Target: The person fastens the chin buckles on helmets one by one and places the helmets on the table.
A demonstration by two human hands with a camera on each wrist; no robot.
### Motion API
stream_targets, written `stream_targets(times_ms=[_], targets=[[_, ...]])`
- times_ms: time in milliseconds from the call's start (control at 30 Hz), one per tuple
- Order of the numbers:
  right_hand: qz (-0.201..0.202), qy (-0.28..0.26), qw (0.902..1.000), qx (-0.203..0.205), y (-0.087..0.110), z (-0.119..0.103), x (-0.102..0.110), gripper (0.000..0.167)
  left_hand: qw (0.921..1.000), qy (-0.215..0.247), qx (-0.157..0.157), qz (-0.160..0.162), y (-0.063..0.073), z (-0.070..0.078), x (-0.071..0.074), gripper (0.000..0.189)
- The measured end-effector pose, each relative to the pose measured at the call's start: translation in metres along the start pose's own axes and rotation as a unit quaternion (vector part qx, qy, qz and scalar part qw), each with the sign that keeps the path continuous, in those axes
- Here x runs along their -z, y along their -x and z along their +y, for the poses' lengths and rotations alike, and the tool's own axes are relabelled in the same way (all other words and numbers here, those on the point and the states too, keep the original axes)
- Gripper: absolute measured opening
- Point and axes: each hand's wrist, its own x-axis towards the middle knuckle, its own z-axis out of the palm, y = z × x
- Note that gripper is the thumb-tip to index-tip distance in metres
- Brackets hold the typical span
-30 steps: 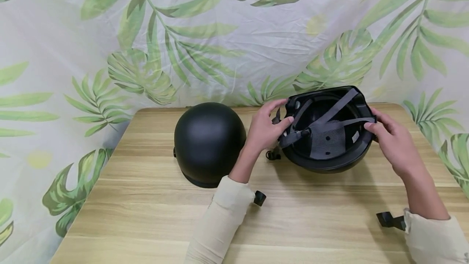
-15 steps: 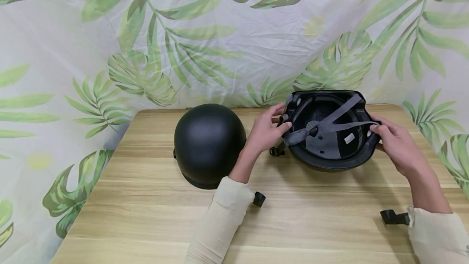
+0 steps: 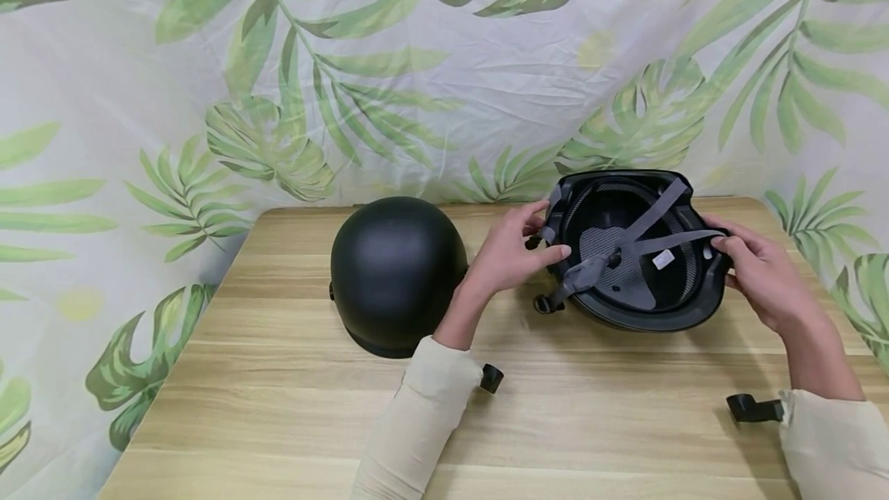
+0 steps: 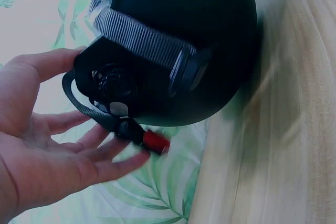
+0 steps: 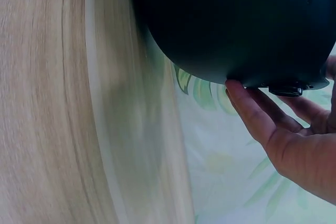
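Observation:
A black helmet (image 3: 642, 313) is tipped with its hollow inside facing me, grey straps (image 3: 667, 244) crossing the opening. My left hand (image 3: 510, 251) holds its left rim, thumb over the inner edge and fingers outside. In the left wrist view, a strap loop with a red buckle end (image 4: 156, 141) hangs against those fingers, beside a round knob (image 4: 115, 81) on the shell. On the other side my right hand (image 3: 767, 276) grips the rim, thumb inside. The right wrist view has its fingertips (image 5: 234, 88) against the outer shell. A black buckle (image 3: 549, 304) dangles at the lower left.
Another black helmet (image 3: 397, 272) sits dome up to the left, partly behind the left wrist. Both stand on a wooden table (image 3: 292, 407) against a leaf-patterned cloth (image 3: 500, 83). Black wrist mounts (image 3: 491, 378) stick out at both sleeves.
The held helmet has shifted slightly right and turned a little, its opening more toward me. The dangling buckle has swung right, and the right hand has moved slightly right with the rim.

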Motion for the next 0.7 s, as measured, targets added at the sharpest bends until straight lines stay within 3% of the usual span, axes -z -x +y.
stream_targets(times_ms=[467, 700], targets=[[-0.039, -0.033, 0.9984, 0.024, 0.000, 0.008, 0.009, 0.045, 0.9993, -0.025, -0.005, -0.025, 0.007, 0.009, 0.007, 0.080], [-0.050, -0.038, 0.9975, 0.032, -0.001, 0.008, 0.009, 0.043, 0.9989, -0.026, -0.006, -0.038, 0.008, 0.005, 0.011, 0.078]])
